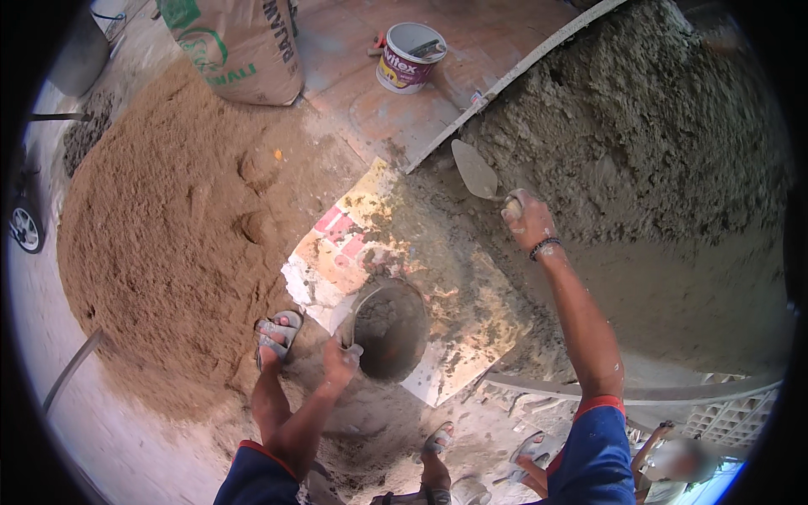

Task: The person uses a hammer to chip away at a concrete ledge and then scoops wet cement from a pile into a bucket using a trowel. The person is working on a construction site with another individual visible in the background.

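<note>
In my right hand is a pointed trowel, its fingers wrapped round the handle. The blade points up and left, in front of a rough surface of wet grey mortar. My left hand grips the near-left rim of a round bucket. Grey mortar lies inside the bucket, against its far side. Beneath the bucket is a torn printed sheet, spattered with mortar. I cannot tell whether the bucket is tilted or rests flat.
A large brown sand pile spreads on the left. Behind it stand a paper sack and a white paint bucket with a tool across it. A pale strip edges the mortar. Another person is at the lower right.
</note>
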Motion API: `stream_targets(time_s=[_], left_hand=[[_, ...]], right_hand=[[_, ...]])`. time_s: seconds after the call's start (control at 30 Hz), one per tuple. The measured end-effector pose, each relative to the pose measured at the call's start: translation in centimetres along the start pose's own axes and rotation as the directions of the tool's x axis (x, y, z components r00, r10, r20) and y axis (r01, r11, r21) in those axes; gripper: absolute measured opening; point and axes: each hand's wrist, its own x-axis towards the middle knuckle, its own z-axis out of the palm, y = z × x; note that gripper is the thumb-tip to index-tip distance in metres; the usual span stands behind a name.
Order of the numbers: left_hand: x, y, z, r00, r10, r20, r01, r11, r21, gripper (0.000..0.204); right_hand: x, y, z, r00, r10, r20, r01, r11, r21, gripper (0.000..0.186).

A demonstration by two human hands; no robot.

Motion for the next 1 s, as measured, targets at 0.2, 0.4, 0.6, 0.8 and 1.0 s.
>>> stream_targets(time_s=[0.2, 0.4, 0.6, 0.8, 1.0], left_hand=[[0.1, 3.1, -0.1, 0.999, 0.014, -0.031, -0.019, 0.985, -0.171, 0.054], [0.4, 1.3, -0.4, 0.996, 0.045, -0.081, -0.048, 0.998, -0.046, 0.055], [0.1, 3.9, -0.8, 0.999, -0.037, -0.029, 0.037, 0.999, -0.024, 0.052], [-0.6, 5.5, -0.6, 1.000, 0.005, 0.004, -0.004, 0.999, -0.051, 0.052], [-0.7, 3.5, -0.3, 0.988, 0.157, 0.017, -0.157, 0.987, 0.037, 0.054]], right_hand=[[-1.1, -0.6, -7.0, 0.995, 0.027, -0.093, -0.019, 0.997, 0.079, 0.035], [-3.9, -0.1, -11.6, 0.975, -0.020, -0.220, 0.048, 0.992, 0.120, 0.038], [-6.0, 0.3, -16.2, 0.946, 0.042, -0.320, -0.017, 0.997, 0.080, 0.039], [-9.3, -1.6, -18.1, 0.929, -0.122, -0.350, 0.127, 0.992, -0.007, 0.045], [-11.7, -5.9, -18.0, 0.962, -0.242, -0.128, 0.274, 0.858, 0.434, 0.049]])
